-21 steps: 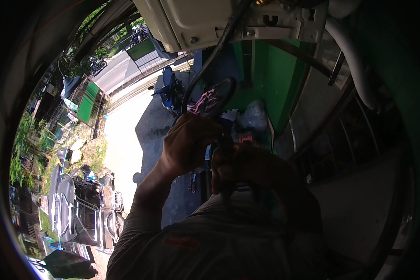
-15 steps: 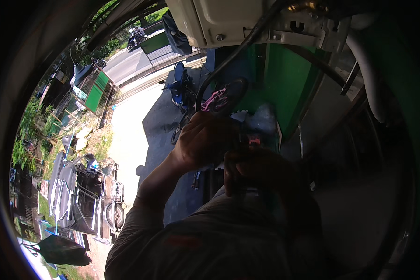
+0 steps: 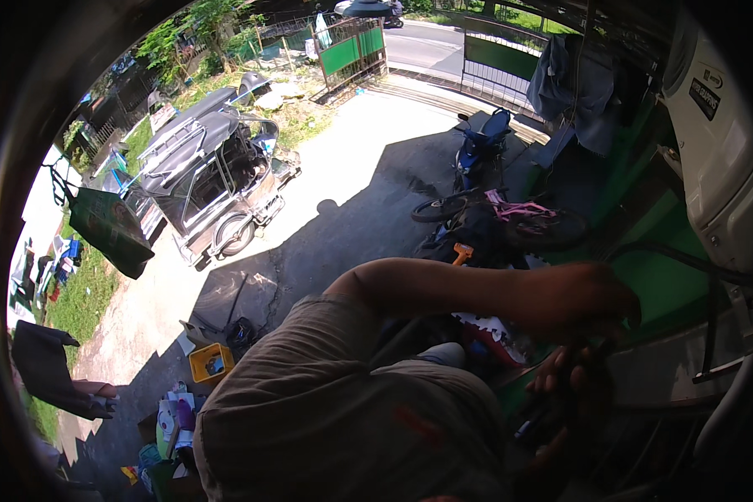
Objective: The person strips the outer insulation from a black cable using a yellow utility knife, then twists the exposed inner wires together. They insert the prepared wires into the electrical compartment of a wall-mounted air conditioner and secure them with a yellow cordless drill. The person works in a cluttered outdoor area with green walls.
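Observation:
A black hose (image 3: 678, 255) curves from the pale metal outdoor unit (image 3: 724, 159) at the far right to my left hand (image 3: 581, 297). My left arm reaches across to the right, and the fingers of that hand are bent down around the hose's end, mostly in shadow. Just below it is my right hand (image 3: 560, 376), its fingers curled around something dark. Shadow hides what that hand holds, and the two hands nearly meet.
Beyond my arm stand a pink bicycle (image 3: 523, 209), a blue motorbike (image 3: 481, 151) and an orange-handled tool (image 3: 462, 253). A tricycle with sidecar (image 3: 217, 167) is parked left. A yellow crate (image 3: 212, 363) and assorted clutter lie lower left. Green panels (image 3: 673, 289) border the right.
The view has swung left, so the yard fills more of it and the unit sits at the right edge. Both hands now appear farther right, still close together.

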{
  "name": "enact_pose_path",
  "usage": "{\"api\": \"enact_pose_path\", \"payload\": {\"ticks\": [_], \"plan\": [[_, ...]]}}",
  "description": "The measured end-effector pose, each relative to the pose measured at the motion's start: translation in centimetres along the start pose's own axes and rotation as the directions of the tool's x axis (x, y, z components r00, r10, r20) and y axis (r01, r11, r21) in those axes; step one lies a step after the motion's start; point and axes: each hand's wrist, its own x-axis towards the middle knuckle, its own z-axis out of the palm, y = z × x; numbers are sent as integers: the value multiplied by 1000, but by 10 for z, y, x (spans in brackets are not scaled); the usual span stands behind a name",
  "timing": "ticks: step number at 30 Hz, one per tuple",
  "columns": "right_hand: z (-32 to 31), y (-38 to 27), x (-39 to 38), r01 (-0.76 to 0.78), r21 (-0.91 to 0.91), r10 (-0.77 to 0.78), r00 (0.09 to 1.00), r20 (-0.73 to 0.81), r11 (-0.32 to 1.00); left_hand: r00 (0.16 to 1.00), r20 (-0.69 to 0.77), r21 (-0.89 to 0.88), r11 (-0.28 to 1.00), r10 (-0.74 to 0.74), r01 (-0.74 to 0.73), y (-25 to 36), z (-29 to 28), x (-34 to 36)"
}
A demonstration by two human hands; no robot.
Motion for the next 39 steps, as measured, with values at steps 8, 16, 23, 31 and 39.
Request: {"api": "enact_pose_path", "payload": {"ticks": [8, 16, 23, 31, 39], "plan": [[-1, -18, -2, -16, -281, -18, 993, -116, 960, 998, -37, -48, 997, 54, -56, 1, -10, 9], [34, -23, -7, -119, -752, -343, 836, -428, 648, 996, 85, 83, 997, 1, -8, 11, -15, 3], [39, -27, -3, -53, -991, -644, 756, -121, 123, 943, 27, -282, 902, -333, 327, 21, -14, 7], [37, -26, -1, -61, -998, -700, 713, -41, -4, 866, 90, -357, 796, -491, 488, 35, -16, 16], [33, -19, 2, -74, -995, -769, 639, -1, -60, 800, 114, -261, 760, -588, 596, 42, -19, 21]]}}
